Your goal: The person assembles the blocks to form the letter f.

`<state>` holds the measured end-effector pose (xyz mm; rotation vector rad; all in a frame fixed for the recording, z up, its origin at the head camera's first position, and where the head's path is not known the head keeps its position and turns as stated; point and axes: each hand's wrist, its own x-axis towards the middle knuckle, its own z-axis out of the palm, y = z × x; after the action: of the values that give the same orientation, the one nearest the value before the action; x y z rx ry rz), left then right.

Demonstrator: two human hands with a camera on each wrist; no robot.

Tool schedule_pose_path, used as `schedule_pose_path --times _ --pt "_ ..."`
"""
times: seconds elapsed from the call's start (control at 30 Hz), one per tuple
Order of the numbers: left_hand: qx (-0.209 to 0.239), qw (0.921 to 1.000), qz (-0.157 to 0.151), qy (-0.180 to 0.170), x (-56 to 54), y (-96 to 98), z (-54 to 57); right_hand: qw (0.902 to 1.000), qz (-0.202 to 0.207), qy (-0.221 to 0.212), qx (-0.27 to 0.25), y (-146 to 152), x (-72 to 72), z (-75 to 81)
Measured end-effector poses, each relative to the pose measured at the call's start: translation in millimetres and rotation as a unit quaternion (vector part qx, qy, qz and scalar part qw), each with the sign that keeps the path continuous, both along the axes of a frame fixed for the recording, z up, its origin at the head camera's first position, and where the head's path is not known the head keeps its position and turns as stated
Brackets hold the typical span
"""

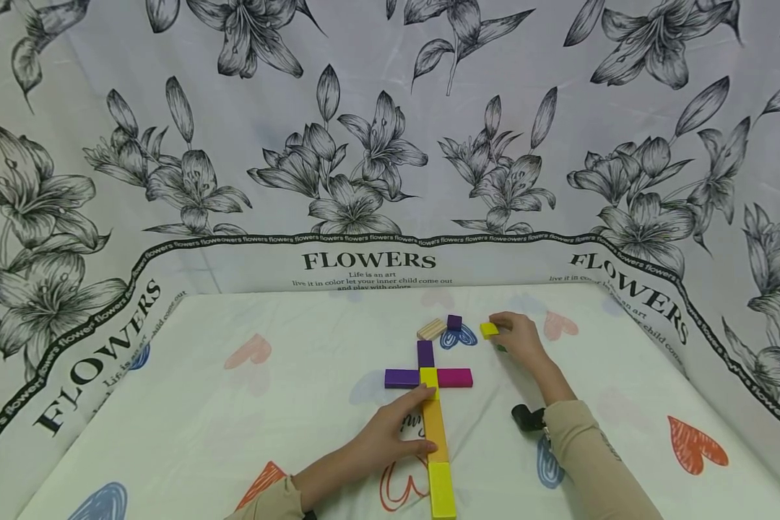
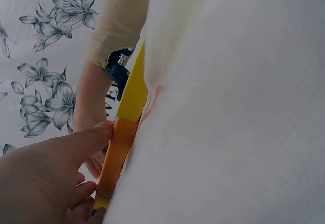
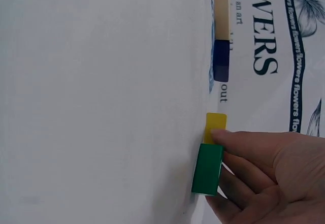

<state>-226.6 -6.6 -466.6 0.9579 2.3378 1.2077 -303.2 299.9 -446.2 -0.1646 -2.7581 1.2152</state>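
Colored blocks lie in a cross on the table. A short purple block (image 1: 425, 354) is at the top, a long purple block (image 1: 401, 379) on the left and a magenta block (image 1: 455, 378) on the right. The stem has an orange block (image 1: 435, 426) and a yellow block (image 1: 441, 491) nearest me. My left hand (image 1: 370, 440) rests along the stem, its thumb touching the orange block and a fingertip near the crossing. Farther right, my right hand (image 1: 521, 339) pinches a small yellow block (image 3: 216, 122). A green block (image 3: 207, 169) sits by its fingers, mostly hidden in the head view.
Beyond the cross stand a natural-wood block (image 1: 432, 329) and a dark purple block (image 1: 454, 323). A heart-printed cloth (image 1: 312, 339) covers the table. Behind it hangs a flower-patterned curtain (image 1: 377, 267). A black device (image 1: 528, 417) sits at the right wrist.
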Motion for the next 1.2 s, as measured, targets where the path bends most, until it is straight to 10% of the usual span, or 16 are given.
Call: schedule_pose_path --times 1.2 --pt "0.011 0.9999 -0.002 0.005 0.3 -1.2 -2.0 0.9981 -0.026 0.053 -0.017 -17 -13.7 -1.2"
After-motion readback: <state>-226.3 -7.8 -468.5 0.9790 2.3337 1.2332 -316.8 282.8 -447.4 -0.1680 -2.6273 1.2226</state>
